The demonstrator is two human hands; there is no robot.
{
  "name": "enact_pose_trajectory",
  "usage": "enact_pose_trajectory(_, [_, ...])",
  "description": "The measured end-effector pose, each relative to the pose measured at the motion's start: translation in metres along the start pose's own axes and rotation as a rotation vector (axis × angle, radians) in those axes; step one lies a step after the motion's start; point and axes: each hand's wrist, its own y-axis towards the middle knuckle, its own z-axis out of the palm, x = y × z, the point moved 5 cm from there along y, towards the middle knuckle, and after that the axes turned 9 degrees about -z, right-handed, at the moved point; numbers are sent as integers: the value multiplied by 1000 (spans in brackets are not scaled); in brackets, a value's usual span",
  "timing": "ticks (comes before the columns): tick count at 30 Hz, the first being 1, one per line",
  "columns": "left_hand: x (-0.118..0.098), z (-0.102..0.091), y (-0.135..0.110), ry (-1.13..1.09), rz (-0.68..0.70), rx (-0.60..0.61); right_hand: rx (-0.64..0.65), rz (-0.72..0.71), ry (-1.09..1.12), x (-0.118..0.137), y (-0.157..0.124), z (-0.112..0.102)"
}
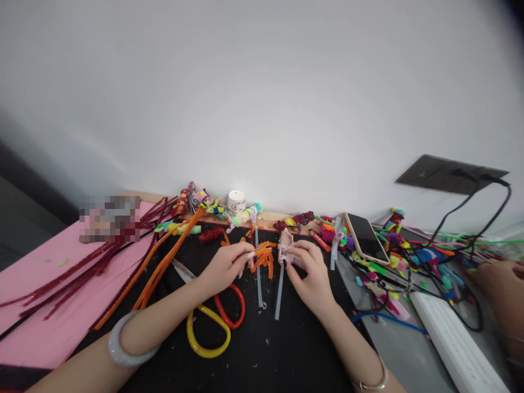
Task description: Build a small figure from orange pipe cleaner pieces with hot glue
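Note:
Around the middle of the black work surface (245,365), my left hand (229,265) pinches its fingertips at the cluster of short orange pipe cleaner pieces (265,255); it seems to hold one of them. To the right, my right hand (309,273) is closed on a pale pink fuzzy piece (285,240), partly hidden by the fingers. Two translucent glue sticks (279,295) lie upright in view between the hands, one passing by the orange pieces. Scissors (208,333) with one yellow and one red handle lie under my left wrist, their blades partly covered.
Long dark red (98,259) and orange pipe cleaners (164,273) spread on the left across a pink sheet (45,327). A white container (236,202) stands by the wall. On the right are a phone (367,238), cables, a white power strip (458,344) and another person's hand (501,278).

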Motion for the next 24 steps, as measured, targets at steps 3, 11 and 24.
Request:
enact_pose_trajectory(3, [-6, 2, -4, 19, 30, -19, 50, -27, 163, 13, -2, 9])
enact_pose_trajectory(11, [-23, 15, -12, 33, 57, 1, 29, 98, 456, 26, -4, 18])
enact_pose_trajectory(24, [-21, 22, -10, 40, 30, 34, -22, 319, 738, 18, -15, 33])
